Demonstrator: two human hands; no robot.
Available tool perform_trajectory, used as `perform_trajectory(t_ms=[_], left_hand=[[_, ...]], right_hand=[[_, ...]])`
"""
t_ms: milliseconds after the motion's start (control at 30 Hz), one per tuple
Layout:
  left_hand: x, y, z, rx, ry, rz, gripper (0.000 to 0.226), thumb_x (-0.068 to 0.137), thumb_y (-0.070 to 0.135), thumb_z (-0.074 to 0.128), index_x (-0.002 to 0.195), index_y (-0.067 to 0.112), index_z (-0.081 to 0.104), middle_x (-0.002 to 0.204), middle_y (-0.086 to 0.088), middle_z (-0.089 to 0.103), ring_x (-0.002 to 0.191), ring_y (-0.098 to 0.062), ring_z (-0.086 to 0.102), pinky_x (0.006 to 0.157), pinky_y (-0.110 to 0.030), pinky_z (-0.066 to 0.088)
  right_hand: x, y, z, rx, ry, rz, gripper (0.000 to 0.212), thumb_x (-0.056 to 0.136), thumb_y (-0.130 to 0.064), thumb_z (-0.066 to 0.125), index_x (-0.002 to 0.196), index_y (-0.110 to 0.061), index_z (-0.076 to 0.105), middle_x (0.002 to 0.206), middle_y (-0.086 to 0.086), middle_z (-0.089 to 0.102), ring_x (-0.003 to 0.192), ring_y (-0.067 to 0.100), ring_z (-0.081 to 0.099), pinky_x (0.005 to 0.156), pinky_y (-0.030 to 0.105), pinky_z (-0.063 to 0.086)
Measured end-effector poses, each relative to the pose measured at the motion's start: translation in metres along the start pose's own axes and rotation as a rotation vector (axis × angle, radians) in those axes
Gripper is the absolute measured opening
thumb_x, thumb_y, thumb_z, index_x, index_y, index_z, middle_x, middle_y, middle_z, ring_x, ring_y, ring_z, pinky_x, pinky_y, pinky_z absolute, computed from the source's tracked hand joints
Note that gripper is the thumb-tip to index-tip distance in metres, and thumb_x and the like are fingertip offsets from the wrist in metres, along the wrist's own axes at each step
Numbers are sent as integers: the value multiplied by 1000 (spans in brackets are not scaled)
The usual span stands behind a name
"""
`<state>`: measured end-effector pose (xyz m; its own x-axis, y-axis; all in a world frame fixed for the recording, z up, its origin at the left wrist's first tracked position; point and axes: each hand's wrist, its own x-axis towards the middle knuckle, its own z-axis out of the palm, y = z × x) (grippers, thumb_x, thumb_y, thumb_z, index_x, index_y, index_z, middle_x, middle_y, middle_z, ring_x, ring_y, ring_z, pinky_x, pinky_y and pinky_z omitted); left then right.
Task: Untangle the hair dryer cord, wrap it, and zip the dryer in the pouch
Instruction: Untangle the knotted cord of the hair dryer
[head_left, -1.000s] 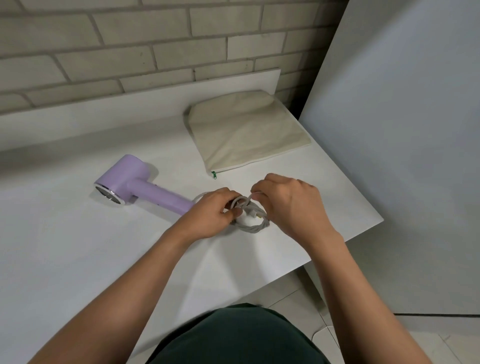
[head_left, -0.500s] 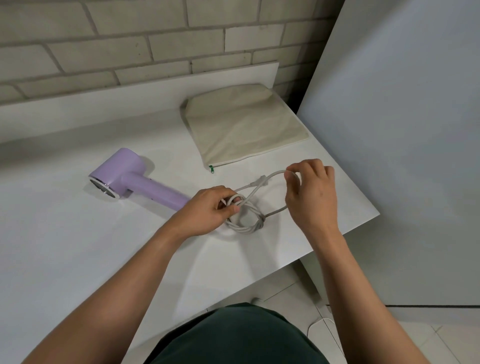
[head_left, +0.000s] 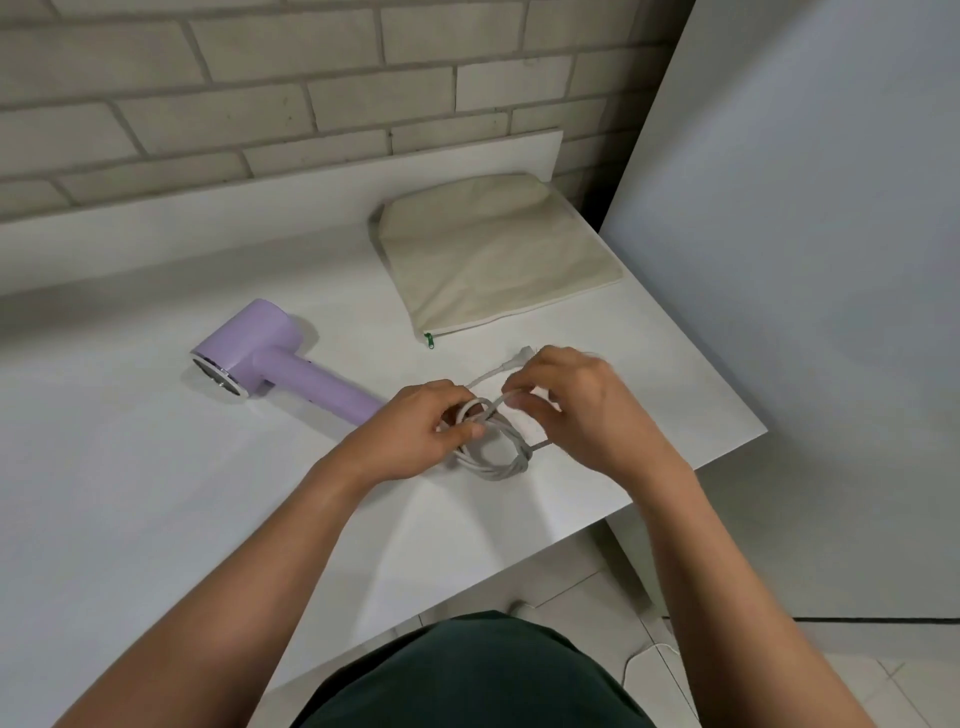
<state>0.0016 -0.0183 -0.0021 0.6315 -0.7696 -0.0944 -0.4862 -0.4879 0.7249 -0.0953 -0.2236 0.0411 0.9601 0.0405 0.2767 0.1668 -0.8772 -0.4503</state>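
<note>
Back in comes the right hand (head_left: 576, 410), fingers pinching a strand of the knotted pale grey cord (head_left: 498, 467); the left hand (head_left: 415, 436) grips the coil. Tangle not cleared yet.

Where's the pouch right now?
Head view: the pouch lies flat at the far right corner of the table, beyond the cord and right of the dryer.

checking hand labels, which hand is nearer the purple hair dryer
Left. The left hand is by the end of the hair dryer handle, gripping the cord coil. The right hand is beyond the coil, pinching a strand.
</note>
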Motion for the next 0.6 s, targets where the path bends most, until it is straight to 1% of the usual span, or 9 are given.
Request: perform_trajectory(t_ms=[33, 67, 133, 233, 367, 433, 500, 567, 600], left_hand=[[-2, -2, 1, 32, -21, 8, 13, 98, 32, 66, 105, 22, 68, 94, 10, 60, 86, -1, 56, 75, -16, 41], [-4, -3, 3, 40, -30, 2, 10, 98, 29, 66, 104, 22, 67, 95, 9, 60, 88, 0, 57, 77, -16, 42], [-8, -8, 9, -18, -26, -24, 2, 97, 20, 66, 99, 21, 66, 96, 5, 66, 89, -6, 62, 81, -28, 50], [-12, -9, 16, -177, -4, -36, 8, 100, 21, 64, 96, 27, 65, 90, 7, 68, 87, -15, 64, 82, -39, 52], [-10, -7, 15, -241, -87, -55, 9, 102, 18, 59, 102, 25, 64, 93, 3, 68, 90, -21, 63, 89, -51, 52], [-12, -4, 13, -301, -158, -108, 25, 96, 13, 57, 111, 32, 65, 101, -3, 69, 98, -28, 64, 95, -53, 50], [-14, -1, 11, -351, -210, -175, 38, 88, 17, 56, 117, 40, 64, 107, -11, 66, 105, -34, 61, 99, -54, 49], [-15, -1, 10, -394, -237, -215, 38, 87, 22, 56, 119, 42, 64, 110, -5, 68, 110, -28, 62, 102, -50, 47], [-15, -1, 11, -410, -230, -219, 31, 92, 26, 58, 118, 41, 65, 110, 1, 70, 109, -21, 64, 103, -47, 47]], right_hand=[[0, -2, -10, 113, 79, 45, 5, 95, -18, 74, 98, -17, 78, 91, -5, 68, 70, 6, 53, 71, 16, 45], [1, -5, -19, 217, 165, 103, 5, 96, -20, 73, 98, -18, 77, 91, -9, 69, 67, 8, 53, 70, 13, 41], [3, -8, -34, 361, 281, 220, 9, 99, -24, 70, 99, -17, 76, 82, -20, 67, 64, 9, 52, 67, 12, 39], [6, -3, -38, 436, 313, 311, 12, 100, -27, 68, 100, -16, 74, 67, -29, 59, 59, 4, 48, 62, 12, 39], [8, 6, -27, 451, 372, 415, 10, 99, -31, 69, 100, -22, 74, 72, -23, 64, 58, 10, 46, 58, 18, 41], [7, 9, -22, 441, 404, 462, 12, 100, -32, 68, 102, -22, 75, 85, -15, 71, 60, 18, 49, 58, 17, 41], [6, 13, -19, 423, 425, 502, 14, 100, -33, 67, 103, -21, 75, 93, -8, 73, 59, 18, 48, 57, 16, 40], [6, 18, -18, 419, 433, 532, 14, 101, -34, 66, 104, -23, 74, 94, -7, 73, 56, 14, 47, 55, 16, 40], [6, 20, -17, 423, 430, 543, 14, 101, -34, 65, 104, -24, 74, 94, -8, 73, 56, 18, 49, 55, 19, 43]])
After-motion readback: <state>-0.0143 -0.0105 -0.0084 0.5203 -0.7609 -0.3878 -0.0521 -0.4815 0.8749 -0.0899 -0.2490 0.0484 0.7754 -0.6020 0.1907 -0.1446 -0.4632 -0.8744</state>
